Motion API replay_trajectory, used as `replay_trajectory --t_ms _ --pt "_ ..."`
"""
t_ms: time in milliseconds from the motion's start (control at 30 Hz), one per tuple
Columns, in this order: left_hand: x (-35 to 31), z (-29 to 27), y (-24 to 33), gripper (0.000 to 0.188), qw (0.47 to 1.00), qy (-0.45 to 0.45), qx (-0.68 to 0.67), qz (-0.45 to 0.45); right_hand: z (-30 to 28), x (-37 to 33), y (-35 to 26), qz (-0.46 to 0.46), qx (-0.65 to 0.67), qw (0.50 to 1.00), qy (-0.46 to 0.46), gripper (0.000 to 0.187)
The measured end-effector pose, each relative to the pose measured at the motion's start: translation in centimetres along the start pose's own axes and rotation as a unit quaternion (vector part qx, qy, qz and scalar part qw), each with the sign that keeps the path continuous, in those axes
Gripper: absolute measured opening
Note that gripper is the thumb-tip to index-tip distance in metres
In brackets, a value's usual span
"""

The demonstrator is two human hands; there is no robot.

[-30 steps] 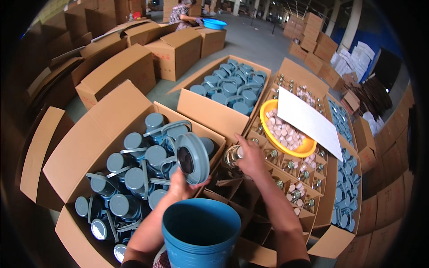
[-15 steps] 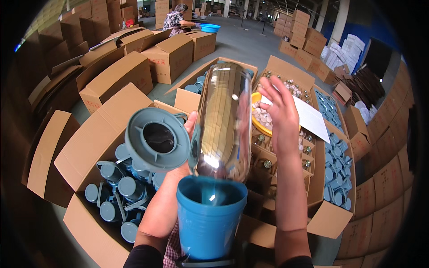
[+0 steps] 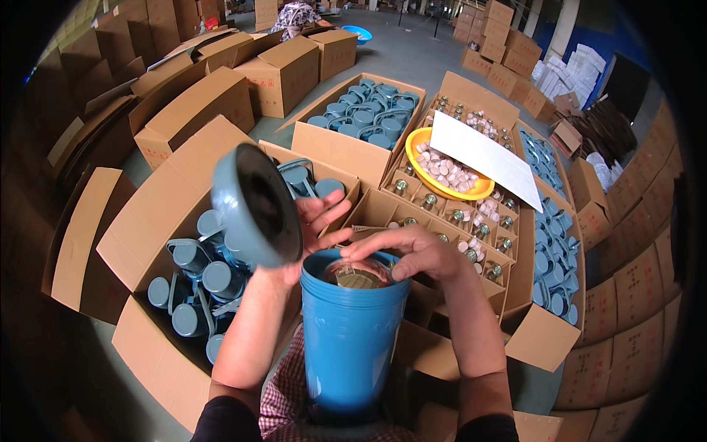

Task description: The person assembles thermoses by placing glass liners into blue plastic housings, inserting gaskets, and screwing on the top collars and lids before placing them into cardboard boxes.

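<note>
A blue flask casing [image 3: 355, 346] stands upright in front of me. Inside it sits a shiny glass liner [image 3: 361, 275], with only its rounded end showing just below the rim. My right hand [image 3: 416, 250] curves over that end, thumb and fingertips on the glass. Left of the casing, my left hand [image 3: 313, 228] holds a blue-grey ring-shaped flask top [image 3: 254, 206], tilted on its side, its dark opening facing right. This top is blurred and hides part of the hand; the visible fingers reach toward the casing's rim.
Cartons of blue-grey handled flask parts [image 3: 221, 278] stand at left, behind and at right. A divided carton holds glass liners [image 3: 429, 200]; on it rest a yellow bowl [image 3: 418, 174] of small pale discs and a white sheet [image 3: 486, 162]. A co-worker [image 3: 294, 18] bends behind the far cartons.
The glass liner, earlier held up above the casing, has gone down into it. My right hand has dropped from the raised position onto the liner. The flask top has turned sideways.
</note>
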State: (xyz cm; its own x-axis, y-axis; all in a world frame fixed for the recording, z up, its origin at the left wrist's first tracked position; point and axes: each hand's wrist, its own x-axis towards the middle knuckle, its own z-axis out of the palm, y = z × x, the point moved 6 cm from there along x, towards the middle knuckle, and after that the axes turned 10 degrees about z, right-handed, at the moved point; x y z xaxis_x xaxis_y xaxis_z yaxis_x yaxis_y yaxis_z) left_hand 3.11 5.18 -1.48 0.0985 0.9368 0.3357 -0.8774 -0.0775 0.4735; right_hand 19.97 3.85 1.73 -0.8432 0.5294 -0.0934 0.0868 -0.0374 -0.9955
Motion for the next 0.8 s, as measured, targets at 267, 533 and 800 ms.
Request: replay_trajectory --t_ms 267,533,800 --pt "-0.2 -2.7 6.6 0.019 0.9 0.236 0.224 0.289 1.5 1.3 -4.4 0.053 -0.376 0.911 0.158 0.039" --pt "-1.8 0.3 5.4 0.032 0.863 0.133 0.338 0.35 2.3 2.5 -3.8 0.136 -0.478 0.864 0.079 0.026" --pt "-2.5 5.2 3.0 0.058 0.799 -0.169 0.49 0.305 -3.3 -2.5 1.8 -0.255 0.21 0.861 0.386 0.047"
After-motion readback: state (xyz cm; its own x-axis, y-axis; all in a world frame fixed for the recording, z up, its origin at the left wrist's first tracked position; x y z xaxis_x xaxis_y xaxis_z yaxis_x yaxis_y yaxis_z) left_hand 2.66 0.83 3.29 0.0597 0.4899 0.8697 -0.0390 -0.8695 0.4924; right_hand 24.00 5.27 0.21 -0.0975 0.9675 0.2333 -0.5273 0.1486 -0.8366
